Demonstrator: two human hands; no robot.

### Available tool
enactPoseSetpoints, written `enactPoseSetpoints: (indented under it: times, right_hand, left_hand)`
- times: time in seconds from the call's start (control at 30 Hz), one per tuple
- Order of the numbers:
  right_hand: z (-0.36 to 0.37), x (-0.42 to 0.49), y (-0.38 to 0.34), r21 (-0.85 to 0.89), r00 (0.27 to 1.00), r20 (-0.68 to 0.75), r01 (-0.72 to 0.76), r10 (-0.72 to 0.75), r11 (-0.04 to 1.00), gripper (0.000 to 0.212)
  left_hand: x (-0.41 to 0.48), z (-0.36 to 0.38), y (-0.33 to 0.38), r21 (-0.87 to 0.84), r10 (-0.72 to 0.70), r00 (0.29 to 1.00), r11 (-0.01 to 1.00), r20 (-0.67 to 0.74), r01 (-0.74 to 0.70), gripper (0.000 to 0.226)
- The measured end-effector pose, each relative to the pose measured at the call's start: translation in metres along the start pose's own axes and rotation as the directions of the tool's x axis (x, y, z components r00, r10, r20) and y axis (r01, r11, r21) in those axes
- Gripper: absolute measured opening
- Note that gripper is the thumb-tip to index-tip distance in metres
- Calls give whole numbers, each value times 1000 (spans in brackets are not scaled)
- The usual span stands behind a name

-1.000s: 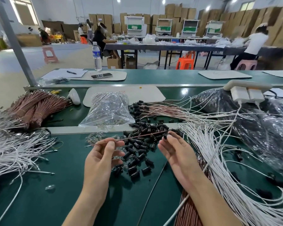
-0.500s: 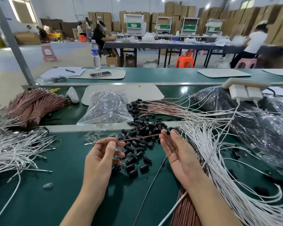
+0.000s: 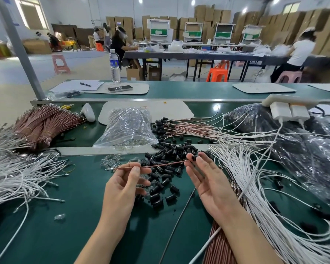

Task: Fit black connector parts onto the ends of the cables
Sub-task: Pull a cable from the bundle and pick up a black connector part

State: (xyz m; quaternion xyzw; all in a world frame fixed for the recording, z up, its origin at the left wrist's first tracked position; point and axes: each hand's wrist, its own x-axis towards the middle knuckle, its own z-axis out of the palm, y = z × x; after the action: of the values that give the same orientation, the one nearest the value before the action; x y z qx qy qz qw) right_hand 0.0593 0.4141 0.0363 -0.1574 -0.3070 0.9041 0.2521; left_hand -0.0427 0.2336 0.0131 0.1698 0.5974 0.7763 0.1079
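A brown cable (image 3: 160,165) is held level above the green worktop (image 3: 74,216), a hand at each end.
The left hand (image 3: 126,184) pinches it between thumb and fingers near its left end. The right hand (image 3: 208,180) pinches a black connector part (image 3: 194,158) at the cable's right tip. A pile of loose black connectors (image 3: 166,172) lies beneath, with white cables (image 3: 234,162) just to the right.

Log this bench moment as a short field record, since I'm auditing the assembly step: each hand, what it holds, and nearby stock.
left hand: pinches thin brown cable near its left end
right hand: fingers pinch small black plastic connector part at the cable's right end
fit: cannot tell whether seated
stock: pile of loose black connector parts between and beyond the hands; loose white cables to the right
surface: green table
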Motion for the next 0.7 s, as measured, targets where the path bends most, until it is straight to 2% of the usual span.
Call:
enactPoseSetpoints:
  times: [0.13, 0.23, 0.53, 0.7]
  right_hand:
    - [0, -2, 0, -17, 998, 58, -10, 11, 1000, 29]
    - [2, -5, 1, -44, 995, 96, -32, 36, 999, 34]
    - [22, -14, 31, -219, 978, 173, -75, 114, 973, 35]
    - [17, -10, 22, -160, 992, 122, -7, 26, 987, 36]
  left_hand:
    - [0, 1, 4, -39, -20, 1000, 999, -18, 19, 34]
    - [-1, 2, 5, -6, -14, 1000, 1000, 4, 14, 38]
    - [-17, 21, 6, 167, 134, 979, 973, 153, -160, 12]
    - [-16, 18, 7, 192, 155, 988, 969, 3, -153, 9]
